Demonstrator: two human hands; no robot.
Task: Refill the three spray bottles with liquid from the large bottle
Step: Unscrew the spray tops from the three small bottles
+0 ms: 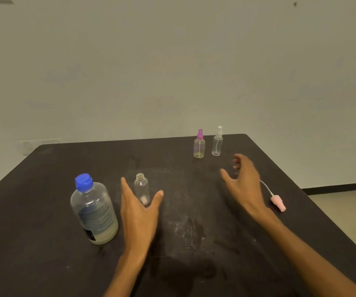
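I note a dark table (44, 189), top scuffed with pale streaks near its middle. Behind the table: plain pale wall (172, 61). Right of the table: light floor (344, 211), black baseboard (339, 187) along the wall's foot.
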